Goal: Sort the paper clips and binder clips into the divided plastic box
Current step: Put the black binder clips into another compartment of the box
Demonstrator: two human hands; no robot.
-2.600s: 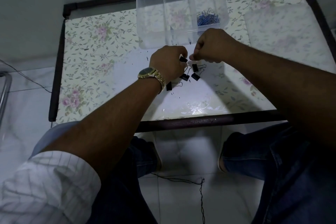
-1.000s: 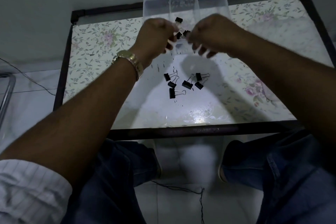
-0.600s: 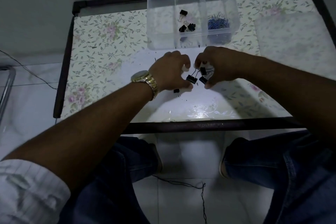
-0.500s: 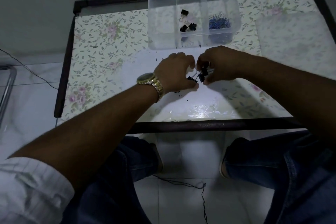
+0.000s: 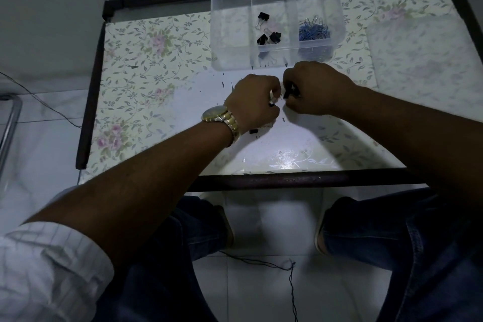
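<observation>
The clear divided plastic box stands at the far middle of the table. Its middle compartment holds three black binder clips; its right compartment holds a heap of blue paper clips; the left compartment looks bare. My left hand, with a gold watch at the wrist, and my right hand meet just in front of the box, both curled around black binder clips. One more binder clip peeks out on the table under my left hand.
The table has a floral covering and a dark metal frame. A faint translucent lid-like sheet lies at the right. Small dark specks dot the surface near the box. My knees sit below the near edge, and thin wires run across the floor.
Both hands dropped binder clips into the middle compartment, came back down to the clips on the table, and have closed around them, lifting slightly toward the box.
</observation>
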